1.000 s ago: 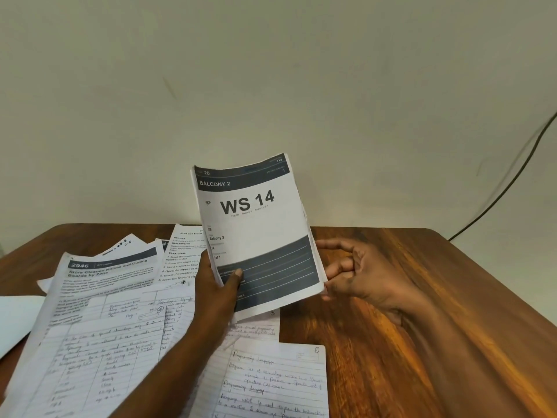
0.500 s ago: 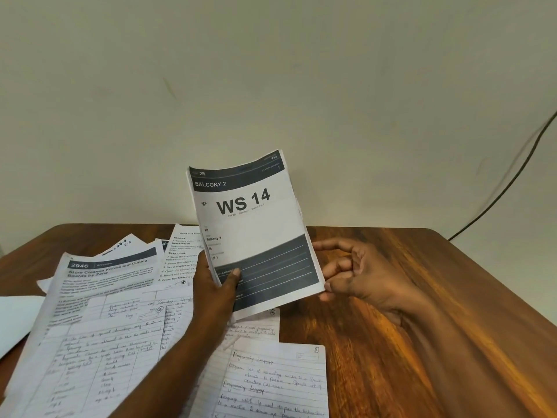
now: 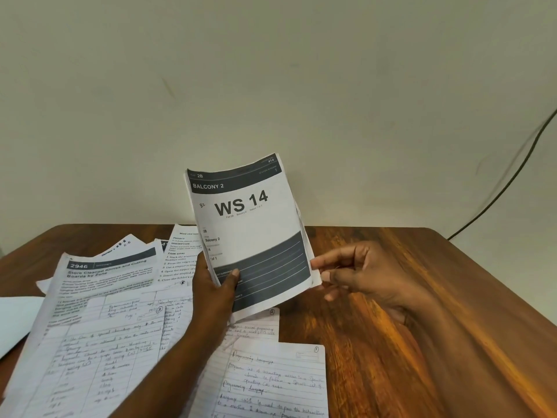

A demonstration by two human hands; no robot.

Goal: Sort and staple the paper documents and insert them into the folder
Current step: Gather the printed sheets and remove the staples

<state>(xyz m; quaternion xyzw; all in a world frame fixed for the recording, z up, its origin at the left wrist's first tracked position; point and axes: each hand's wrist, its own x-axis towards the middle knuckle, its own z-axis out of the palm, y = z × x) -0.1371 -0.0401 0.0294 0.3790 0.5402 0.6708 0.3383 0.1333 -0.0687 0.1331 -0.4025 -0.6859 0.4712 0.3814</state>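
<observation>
A small stack of printed sheets, its front page reading "WS 14" and "BALCONY 2" (image 3: 250, 227), is held upright above the table. My left hand (image 3: 215, 289) grips its lower left edge, thumb across the front. At the stack's lower right corner my right hand (image 3: 358, 274) pinches the sheets with its fingertips. Under them, loose documents cover the left half of the wooden table (image 3: 422, 312): a printed "2946" sheet (image 3: 105, 276), a handwritten lined page (image 3: 99, 357), a printed instruction sheet (image 3: 180, 254) and a handwritten page (image 3: 277, 384) at the front. No stapler or folder can be identified.
A white sheet (image 3: 15, 321) lies at the far left edge. A dark cable (image 3: 506, 182) runs down the pale wall behind the table's right corner. The table's right half is bare wood.
The "WS 14" stack has dropped slightly and tilted. My right hand has closed in from open beside the stack to pinching its lower right corner.
</observation>
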